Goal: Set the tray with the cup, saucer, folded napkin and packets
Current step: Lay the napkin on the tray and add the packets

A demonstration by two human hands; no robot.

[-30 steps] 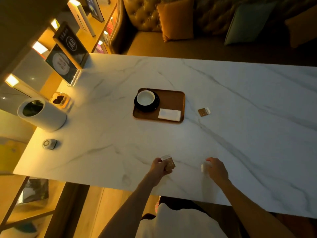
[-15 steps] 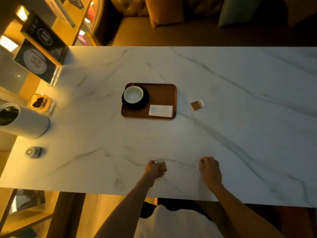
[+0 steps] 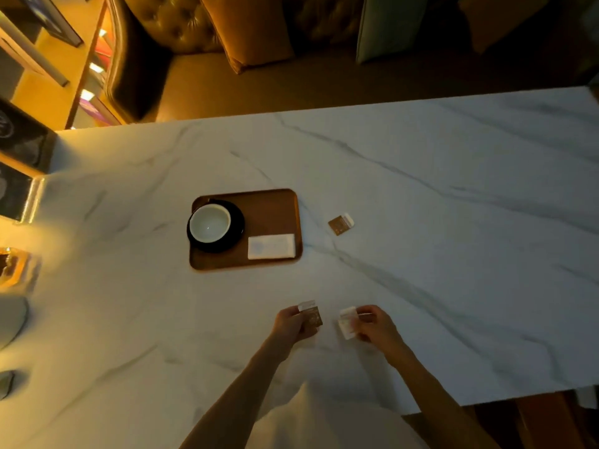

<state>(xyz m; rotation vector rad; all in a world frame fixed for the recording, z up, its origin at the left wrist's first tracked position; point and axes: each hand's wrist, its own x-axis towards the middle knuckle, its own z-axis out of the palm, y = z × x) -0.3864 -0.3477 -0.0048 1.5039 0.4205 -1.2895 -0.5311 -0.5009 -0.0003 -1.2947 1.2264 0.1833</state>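
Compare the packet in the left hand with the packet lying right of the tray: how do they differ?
The held packet is pinched in the left hand, near the table's front edge; the loose packet lies flat on the marble table, untouched, beside the tray. The held one is partly covered by fingers; the loose one shows whole. Both are brown with a white end, and both are off the tray.

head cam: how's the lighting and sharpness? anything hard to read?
Head view: dim, with warm lamp glare at the left edge washing out the table. Tray, cup and napkin read clearly. The packets in the left hand and right hand are soft, print illegible. Left-edge objects smear; wide-angle bends the table edges.
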